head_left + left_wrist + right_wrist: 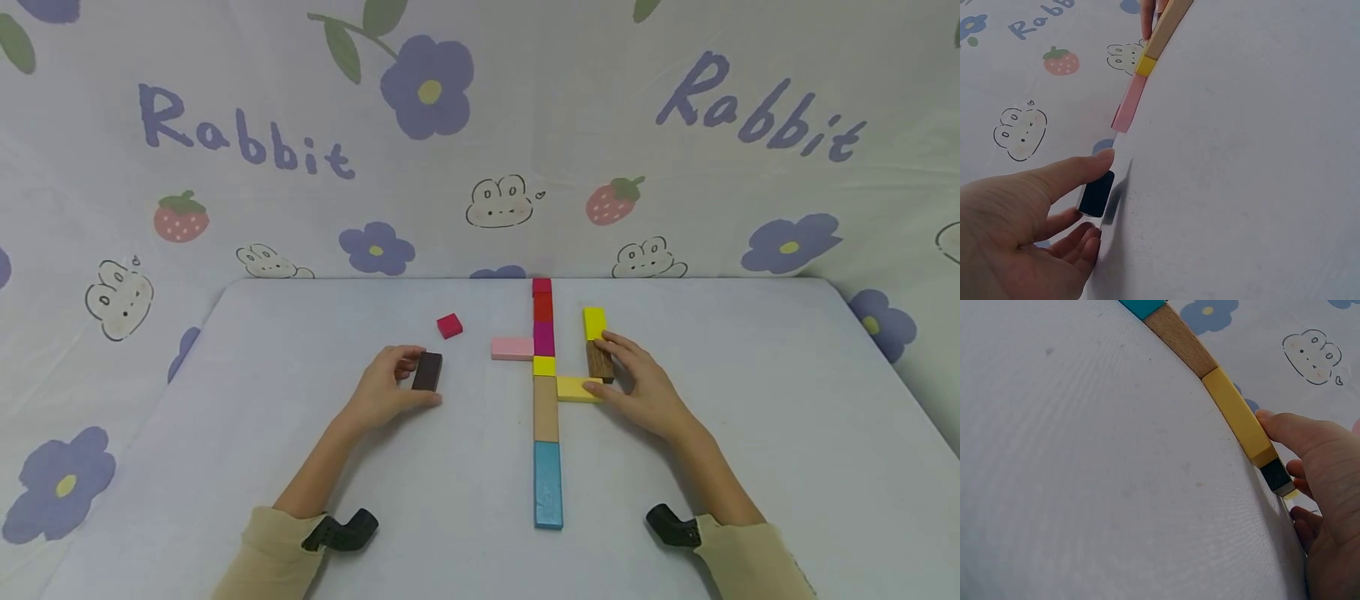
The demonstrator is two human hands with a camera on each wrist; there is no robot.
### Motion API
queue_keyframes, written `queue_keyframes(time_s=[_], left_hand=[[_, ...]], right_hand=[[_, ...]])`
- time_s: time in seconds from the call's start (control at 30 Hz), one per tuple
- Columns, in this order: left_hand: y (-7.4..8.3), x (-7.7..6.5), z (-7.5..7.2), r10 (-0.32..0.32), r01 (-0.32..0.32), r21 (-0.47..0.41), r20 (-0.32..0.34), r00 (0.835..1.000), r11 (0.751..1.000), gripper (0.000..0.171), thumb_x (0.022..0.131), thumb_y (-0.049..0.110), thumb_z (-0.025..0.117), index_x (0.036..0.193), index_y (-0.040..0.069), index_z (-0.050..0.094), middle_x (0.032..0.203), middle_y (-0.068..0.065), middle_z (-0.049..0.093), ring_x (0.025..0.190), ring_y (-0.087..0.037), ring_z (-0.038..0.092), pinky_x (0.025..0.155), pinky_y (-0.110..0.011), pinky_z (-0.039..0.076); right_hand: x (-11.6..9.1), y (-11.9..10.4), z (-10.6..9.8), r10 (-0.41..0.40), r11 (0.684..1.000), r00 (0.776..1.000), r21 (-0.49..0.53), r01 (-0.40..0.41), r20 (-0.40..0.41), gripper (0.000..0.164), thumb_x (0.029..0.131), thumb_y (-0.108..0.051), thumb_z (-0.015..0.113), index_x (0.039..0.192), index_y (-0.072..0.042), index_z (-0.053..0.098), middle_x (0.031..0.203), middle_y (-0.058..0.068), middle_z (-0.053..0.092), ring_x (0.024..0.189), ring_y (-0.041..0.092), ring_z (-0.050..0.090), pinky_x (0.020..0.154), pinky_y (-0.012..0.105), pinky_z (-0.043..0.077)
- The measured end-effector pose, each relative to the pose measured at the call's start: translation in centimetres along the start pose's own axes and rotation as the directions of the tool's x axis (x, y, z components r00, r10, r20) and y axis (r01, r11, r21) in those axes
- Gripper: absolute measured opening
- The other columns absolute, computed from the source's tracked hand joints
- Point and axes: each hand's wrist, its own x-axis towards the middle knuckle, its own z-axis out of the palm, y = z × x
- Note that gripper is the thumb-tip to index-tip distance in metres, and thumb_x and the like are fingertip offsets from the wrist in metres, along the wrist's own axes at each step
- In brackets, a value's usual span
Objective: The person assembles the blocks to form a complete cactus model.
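My left hand (386, 386) pinches a dark brown block (428, 372) between thumb and fingers; in the left wrist view the block (1096, 194) has its shadow beside it. On the right, my right hand (645, 385) curls about a wood-grained brown block (599, 360), index fingertip at its far end. The right thumb overlaps the end of a light yellow block (573, 388) which juts from a row of blocks. Beyond the brown block lies a bright yellow block (594, 322). In the right wrist view the brown block's dark end (1277, 477) shows beside the yellow block (1239, 417).
The row runs front to back: a blue block (548, 485), a tan block (546, 408), a small yellow one (544, 366), a magenta one (543, 339) and red ones (543, 308). A pink block (513, 348) juts left. One loose red block (450, 326) lies behind the left hand.
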Motion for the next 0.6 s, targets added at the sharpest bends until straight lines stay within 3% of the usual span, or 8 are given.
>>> queue_keyframes(time_s=[0.6], left_hand=[[2.8,1.6,0.2,-0.051,0.048,-0.098,-0.033,0.998,0.994,0.077,0.087,0.009,0.086,0.153,-0.001,0.048,0.147,-0.023,0.055,0.124,-0.04,0.06,0.107,-0.052,0.053]], right_hand=[[0.3,0.2,-0.3,0.004,1.0,1.0,0.009,-0.004,0.016,0.07,0.095,-0.029,0.075,0.153,0.001,0.05,0.164,0.024,0.04,0.153,0.047,0.033,0.12,0.069,0.031]])
